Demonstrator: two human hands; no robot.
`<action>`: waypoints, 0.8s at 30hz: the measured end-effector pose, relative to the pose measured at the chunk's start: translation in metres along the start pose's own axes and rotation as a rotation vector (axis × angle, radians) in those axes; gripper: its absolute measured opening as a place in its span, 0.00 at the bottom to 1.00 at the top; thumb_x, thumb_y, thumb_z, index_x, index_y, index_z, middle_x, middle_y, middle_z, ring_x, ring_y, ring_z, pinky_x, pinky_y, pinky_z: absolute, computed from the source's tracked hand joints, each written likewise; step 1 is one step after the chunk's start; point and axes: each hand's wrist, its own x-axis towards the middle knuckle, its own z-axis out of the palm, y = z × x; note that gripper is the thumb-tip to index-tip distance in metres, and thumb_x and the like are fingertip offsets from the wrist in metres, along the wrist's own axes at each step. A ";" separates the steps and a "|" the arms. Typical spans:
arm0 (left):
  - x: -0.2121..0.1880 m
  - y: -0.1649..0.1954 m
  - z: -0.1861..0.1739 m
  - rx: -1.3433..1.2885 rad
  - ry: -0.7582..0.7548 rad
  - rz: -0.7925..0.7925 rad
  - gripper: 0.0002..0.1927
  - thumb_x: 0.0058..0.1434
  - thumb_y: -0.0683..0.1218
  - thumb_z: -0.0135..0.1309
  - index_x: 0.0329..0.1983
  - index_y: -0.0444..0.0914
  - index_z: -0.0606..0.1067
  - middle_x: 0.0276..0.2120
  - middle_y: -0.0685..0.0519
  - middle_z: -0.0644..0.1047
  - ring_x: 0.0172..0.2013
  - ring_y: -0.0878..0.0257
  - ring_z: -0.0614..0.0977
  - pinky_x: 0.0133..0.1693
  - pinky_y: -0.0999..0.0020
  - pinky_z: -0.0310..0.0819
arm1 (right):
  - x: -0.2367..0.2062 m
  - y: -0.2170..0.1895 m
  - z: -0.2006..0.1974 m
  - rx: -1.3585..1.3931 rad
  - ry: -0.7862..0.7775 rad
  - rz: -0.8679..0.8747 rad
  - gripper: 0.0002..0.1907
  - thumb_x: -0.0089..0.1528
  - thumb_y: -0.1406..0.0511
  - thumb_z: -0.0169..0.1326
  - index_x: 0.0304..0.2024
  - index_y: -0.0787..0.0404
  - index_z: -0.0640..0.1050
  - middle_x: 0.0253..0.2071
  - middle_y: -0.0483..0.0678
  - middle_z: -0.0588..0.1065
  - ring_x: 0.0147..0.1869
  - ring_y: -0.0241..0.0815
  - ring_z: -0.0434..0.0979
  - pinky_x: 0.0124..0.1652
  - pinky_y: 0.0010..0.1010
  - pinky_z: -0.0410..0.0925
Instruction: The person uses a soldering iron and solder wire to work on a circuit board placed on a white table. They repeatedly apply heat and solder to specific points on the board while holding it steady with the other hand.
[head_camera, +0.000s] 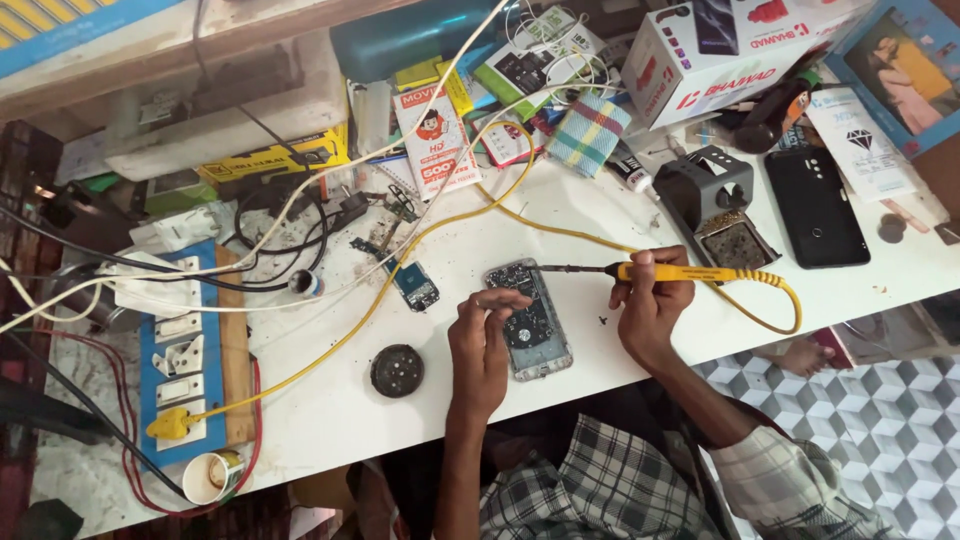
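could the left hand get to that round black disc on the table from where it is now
Probably yes. The left hand rests on the opened phone, and the round black disc lies just beside that forearm on bare white table. Nothing stands between them; the yellow cable passes farther off.
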 end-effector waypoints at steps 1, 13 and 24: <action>-0.003 0.000 0.000 0.045 -0.005 -0.087 0.15 0.76 0.46 0.41 0.53 0.31 0.73 0.43 0.45 0.84 0.33 0.57 0.79 0.38 0.63 0.74 | -0.002 -0.001 -0.001 -0.015 -0.014 0.002 0.13 0.75 0.62 0.48 0.41 0.64 0.66 0.27 0.48 0.70 0.20 0.31 0.67 0.22 0.22 0.64; -0.019 0.007 0.000 -0.025 0.082 -0.007 0.18 0.78 0.46 0.35 0.62 0.30 0.66 0.49 0.42 0.81 0.51 0.56 0.84 0.59 0.60 0.74 | -0.012 -0.001 -0.013 -0.052 -0.062 -0.015 0.12 0.74 0.63 0.49 0.39 0.65 0.67 0.24 0.46 0.70 0.19 0.29 0.66 0.21 0.22 0.65; -0.011 0.004 0.000 0.047 0.109 0.077 0.16 0.76 0.39 0.31 0.61 0.29 0.63 0.52 0.40 0.79 0.51 0.56 0.85 0.57 0.61 0.74 | -0.021 -0.004 -0.016 -0.015 -0.065 -0.040 0.13 0.75 0.63 0.48 0.39 0.64 0.67 0.24 0.46 0.69 0.20 0.29 0.65 0.21 0.22 0.64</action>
